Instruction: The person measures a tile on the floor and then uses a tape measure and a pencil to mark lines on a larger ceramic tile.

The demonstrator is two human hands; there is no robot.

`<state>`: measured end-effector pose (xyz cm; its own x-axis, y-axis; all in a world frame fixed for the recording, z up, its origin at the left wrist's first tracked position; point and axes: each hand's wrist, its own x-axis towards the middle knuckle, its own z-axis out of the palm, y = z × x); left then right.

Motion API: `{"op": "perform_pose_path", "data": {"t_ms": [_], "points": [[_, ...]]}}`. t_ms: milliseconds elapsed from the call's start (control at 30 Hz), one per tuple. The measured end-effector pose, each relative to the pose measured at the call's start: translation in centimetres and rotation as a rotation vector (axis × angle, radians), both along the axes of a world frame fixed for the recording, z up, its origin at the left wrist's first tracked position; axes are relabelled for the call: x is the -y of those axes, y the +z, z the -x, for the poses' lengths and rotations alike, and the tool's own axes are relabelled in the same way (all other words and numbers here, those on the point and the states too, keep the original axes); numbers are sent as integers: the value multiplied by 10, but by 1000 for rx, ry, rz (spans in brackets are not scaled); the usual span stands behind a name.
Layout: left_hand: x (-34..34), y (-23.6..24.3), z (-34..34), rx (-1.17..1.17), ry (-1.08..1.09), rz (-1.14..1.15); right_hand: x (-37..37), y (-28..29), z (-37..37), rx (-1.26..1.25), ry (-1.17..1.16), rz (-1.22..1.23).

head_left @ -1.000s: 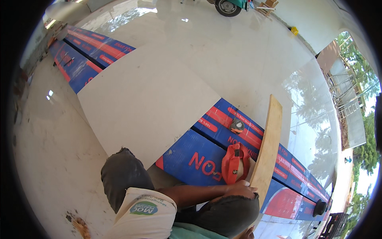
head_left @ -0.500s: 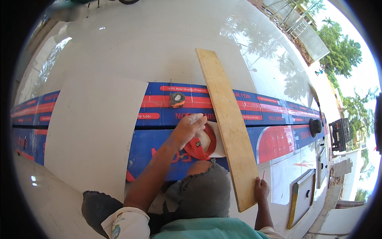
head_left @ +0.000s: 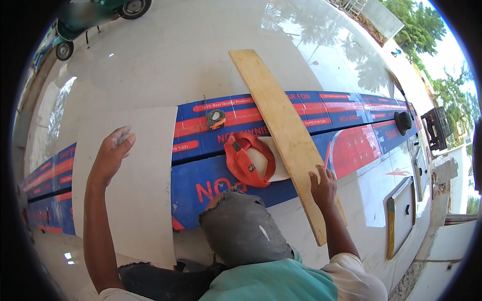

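Note:
My left hand [head_left: 116, 154] is raised over a pale flat sheet [head_left: 131, 205], its fingers loosely curled and nothing visible in them. At the near right part of a long wooden board [head_left: 275, 119], my right hand [head_left: 324, 187] grips a thin red pencil [head_left: 328, 154], which points away from me. The fingers are at the board's right edge; whether they touch it I cannot tell. The board lies slantwise across blue and red cardboard [head_left: 201, 173]. Left of it rests a red and white cap [head_left: 268, 168], partly under the board. Beyond the cap sits a grey and orange tape measure [head_left: 216, 119].
A dark round object [head_left: 402, 123] sits at the cardboard's right end, with a black case [head_left: 436, 128] beyond. A framed panel [head_left: 400, 216] lies on the floor at right. A green scooter [head_left: 75, 25] stands far left. My knee [head_left: 233, 228] is close to the cap.
My left hand has swung left from above the cap to above the pale sheet. My right hand has shifted farther up along the board. The view has turned a little.

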<state>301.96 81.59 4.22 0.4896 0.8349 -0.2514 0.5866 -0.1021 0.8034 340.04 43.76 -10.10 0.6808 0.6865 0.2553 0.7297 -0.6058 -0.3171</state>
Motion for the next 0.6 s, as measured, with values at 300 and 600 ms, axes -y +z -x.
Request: {"op": "perform_pose_path", "data": {"t_ms": [300, 600], "points": [[28, -71, 146, -45, 295, 220, -75, -22, 41, -29, 424, 0], [35, -79, 275, -56, 711, 34, -131, -25, 65, -120, 508, 68]]}}
